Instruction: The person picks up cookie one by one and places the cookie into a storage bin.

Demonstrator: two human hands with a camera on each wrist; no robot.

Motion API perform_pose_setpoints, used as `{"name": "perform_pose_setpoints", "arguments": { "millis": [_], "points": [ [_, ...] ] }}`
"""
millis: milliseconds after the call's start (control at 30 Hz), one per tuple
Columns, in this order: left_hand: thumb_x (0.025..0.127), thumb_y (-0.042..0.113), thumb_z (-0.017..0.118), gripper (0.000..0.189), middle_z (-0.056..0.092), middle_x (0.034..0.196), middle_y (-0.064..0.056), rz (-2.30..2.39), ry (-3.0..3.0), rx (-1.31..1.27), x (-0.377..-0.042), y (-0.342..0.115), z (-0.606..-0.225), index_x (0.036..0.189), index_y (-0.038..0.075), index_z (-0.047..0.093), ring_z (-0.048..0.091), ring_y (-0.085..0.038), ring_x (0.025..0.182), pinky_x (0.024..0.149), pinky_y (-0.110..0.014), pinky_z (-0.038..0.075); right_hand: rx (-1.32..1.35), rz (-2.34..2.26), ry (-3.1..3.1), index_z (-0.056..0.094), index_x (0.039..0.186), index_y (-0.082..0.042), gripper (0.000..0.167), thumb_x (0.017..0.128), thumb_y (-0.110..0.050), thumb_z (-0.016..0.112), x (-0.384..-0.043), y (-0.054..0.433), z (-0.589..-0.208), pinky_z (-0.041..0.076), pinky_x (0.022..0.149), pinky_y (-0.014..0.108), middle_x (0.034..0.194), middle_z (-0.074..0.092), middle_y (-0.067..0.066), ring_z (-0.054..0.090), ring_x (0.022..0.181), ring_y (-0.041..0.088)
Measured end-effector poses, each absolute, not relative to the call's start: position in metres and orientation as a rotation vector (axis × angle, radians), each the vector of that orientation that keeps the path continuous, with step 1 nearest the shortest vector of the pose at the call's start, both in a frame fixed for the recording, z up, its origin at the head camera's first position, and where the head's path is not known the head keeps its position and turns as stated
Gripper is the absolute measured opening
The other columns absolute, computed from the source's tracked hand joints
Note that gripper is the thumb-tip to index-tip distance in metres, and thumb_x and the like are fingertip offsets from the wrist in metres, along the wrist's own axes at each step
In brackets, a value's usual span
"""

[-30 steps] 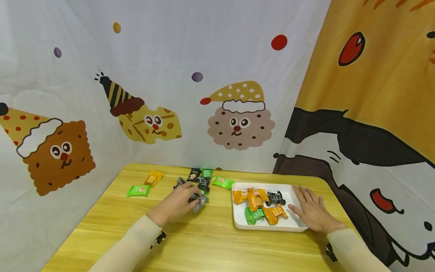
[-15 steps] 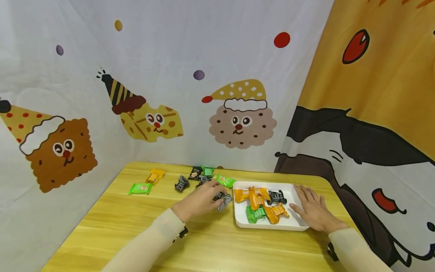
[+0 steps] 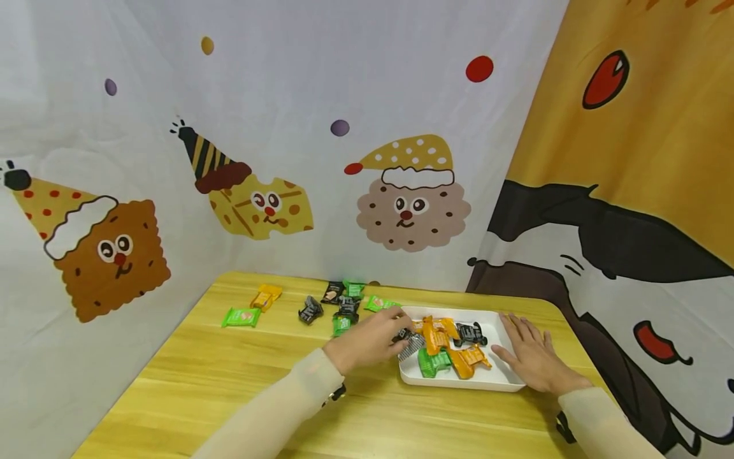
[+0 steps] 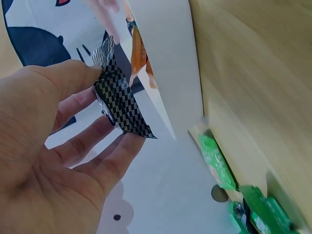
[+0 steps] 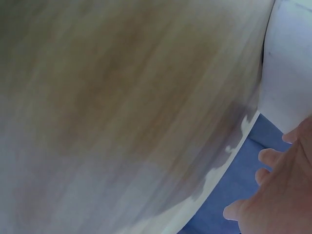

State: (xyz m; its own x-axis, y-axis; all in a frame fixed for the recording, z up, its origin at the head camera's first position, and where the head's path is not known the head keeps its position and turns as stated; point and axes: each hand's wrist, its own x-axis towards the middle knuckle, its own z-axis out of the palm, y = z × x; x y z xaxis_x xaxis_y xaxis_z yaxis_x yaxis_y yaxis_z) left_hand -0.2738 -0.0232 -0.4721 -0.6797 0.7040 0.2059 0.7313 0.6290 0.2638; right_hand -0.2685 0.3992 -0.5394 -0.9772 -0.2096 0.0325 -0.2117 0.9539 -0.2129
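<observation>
My left hand (image 3: 367,339) pinches a wrapped candy (image 4: 119,95) in a black-and-silver checkered wrapper, thumb on one side and fingers on the other. In the head view that candy overlaps the left rim of the white tray (image 3: 464,384). Inside the tray lie several orange-wrapped candies (image 3: 471,361), a green one (image 3: 434,363) and a black one (image 3: 471,334). At the tray's right end rests my right hand (image 3: 536,358), its fingers extended along the rim. The right wrist view catches its fingers beside the tray's white outer wall (image 5: 290,63).
Left of the tray, a cluster holds black candies (image 3: 347,307) and green candies (image 3: 341,326), with a light-green packet (image 3: 380,303) near the tray's back corner. Another black candy (image 3: 310,310) lies apart. Farther left are a yellow-orange candy (image 3: 266,298) and a green packet (image 3: 241,317). A printed curtain (image 3: 275,76) hangs behind the table.
My left hand has carried the checkered candy rightward from the cluster to the tray's left side, uncovering candies behind it. The right hand stays on the tray.
</observation>
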Motion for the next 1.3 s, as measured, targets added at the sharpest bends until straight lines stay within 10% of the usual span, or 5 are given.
{"name": "perform_pose_setpoints", "arguments": {
  "millis": [1300],
  "points": [
    [0.117, 0.032, 0.074, 0.035, 0.073, 0.152, 0.0, -0.222, -2.714, -1.302, -0.261, -0.003, -0.485, 0.151, 0.027, 0.075, 0.077, -0.013, 0.123, 0.103, -0.025, 0.067, 0.336, 0.346, -3.086, 0.02, 0.185, -0.004, 0.095, 0.119, -0.062, 0.055, -0.267, 0.399, -0.541, 0.015, 0.125, 0.101, 0.186, 0.025, 0.04, 0.023, 0.168, 0.07]
  ]
}}
